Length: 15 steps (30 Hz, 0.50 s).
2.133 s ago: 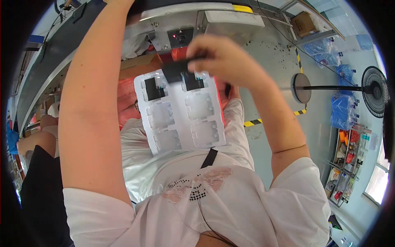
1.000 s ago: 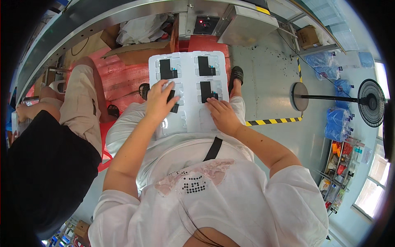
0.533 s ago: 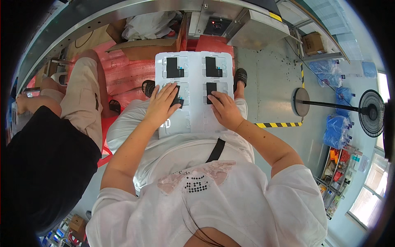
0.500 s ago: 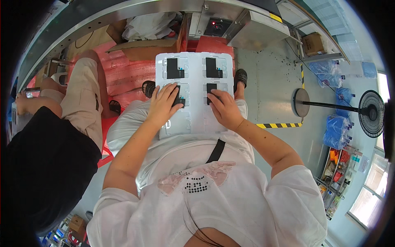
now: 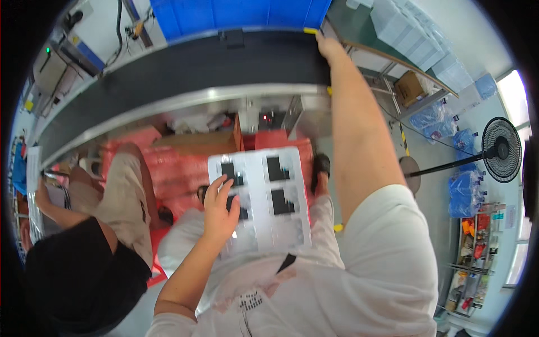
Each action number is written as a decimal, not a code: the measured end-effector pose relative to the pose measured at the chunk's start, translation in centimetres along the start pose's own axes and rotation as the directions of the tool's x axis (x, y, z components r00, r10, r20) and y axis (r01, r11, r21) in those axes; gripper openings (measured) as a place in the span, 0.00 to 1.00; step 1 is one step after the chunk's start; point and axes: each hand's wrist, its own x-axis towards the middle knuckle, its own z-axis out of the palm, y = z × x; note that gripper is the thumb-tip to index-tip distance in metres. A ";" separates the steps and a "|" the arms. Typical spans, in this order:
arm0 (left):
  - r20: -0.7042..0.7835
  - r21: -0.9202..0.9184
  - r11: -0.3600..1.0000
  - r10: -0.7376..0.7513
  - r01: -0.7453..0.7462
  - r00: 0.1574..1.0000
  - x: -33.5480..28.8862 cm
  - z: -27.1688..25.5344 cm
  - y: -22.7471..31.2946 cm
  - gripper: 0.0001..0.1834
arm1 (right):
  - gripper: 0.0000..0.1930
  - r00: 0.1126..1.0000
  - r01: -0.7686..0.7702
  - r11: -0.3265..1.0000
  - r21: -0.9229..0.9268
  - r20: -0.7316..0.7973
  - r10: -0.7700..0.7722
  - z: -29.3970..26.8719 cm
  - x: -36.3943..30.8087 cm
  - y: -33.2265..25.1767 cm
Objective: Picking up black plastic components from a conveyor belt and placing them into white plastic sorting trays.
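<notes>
A translucent white plastic tray (image 5: 252,185) with moulded pockets rests across my lap. Flat black notched pieces with small bluish tabs, such as this one (image 5: 277,168), lie in its far and middle pockets; the near pockets hold none. My left hand (image 5: 220,212) is over the tray's left side, fingers apart. Its thumb covers part of the middle-left black piece (image 5: 242,209). Stretched far forward, my right hand (image 5: 329,47) is at the right end of a black conveyor belt (image 5: 269,62), close to a yellow strip (image 5: 310,31). Its fingers are blurred and partly hidden.
Another flat black piece (image 5: 231,38) lies at the belt's far edge, before a blue crate (image 5: 236,17). The belt's metal rim (image 5: 224,92) runs beyond the tray. A person in black (image 5: 84,275) sits at left. A standing fan (image 5: 499,149) is at right.
My right hand has left the tray's middle-right black piece and reached forward to the belt. My left hand stays over the tray. The view has tilted up, bringing belt and crate in.
</notes>
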 end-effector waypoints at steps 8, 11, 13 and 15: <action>-0.447 0.413 0.911 0.207 -0.005 0.870 27.1 -1.3 10.1 0.24 | 0.17 0.922 0.058 0.998 -0.029 -0.382 -0.065 -0.6 -5.1 2.2; -0.351 0.687 0.669 -0.035 0.282 0.936 31.1 1.1 9.2 0.23 | 0.16 0.945 0.241 0.765 0.597 -0.324 -0.045 -2.3 -9.8 2.0; -0.385 0.641 0.732 0.050 0.229 0.921 32.4 0.6 4.7 0.35 | 0.14 0.981 0.175 0.370 0.912 -0.131 -0.143 -3.9 -15.3 0.5; -0.086 0.418 0.908 0.002 0.034 0.996 33.3 3.0 10.9 0.29 | 0.15 0.990 0.105 0.256 0.961 -0.077 -0.117 -6.1 -19.4 7.1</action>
